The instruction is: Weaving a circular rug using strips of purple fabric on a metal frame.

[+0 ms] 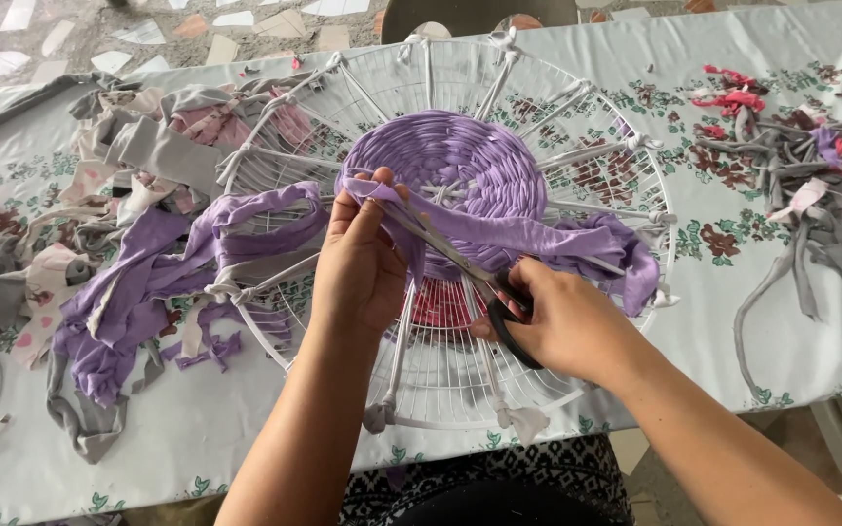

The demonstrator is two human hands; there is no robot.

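A round white wire frame (596,390) lies on the table, with white cloth strips tied out to its rim like spokes. A purple woven disc (460,161) fills its centre. My left hand (363,258) pinches the end of a purple fabric strip (538,234) near the disc's front edge. My right hand (562,321) grips black-handled scissors (460,258), their blades pointing up-left against the strip beside my left fingers. The strip trails off to the right over the frame.
Loose purple fabric (148,292) and grey and pink scraps (138,146) are piled on the left. A heap of grey strips (821,185) with red pieces lies at the right. A floral tablecloth (733,321) covers the table.
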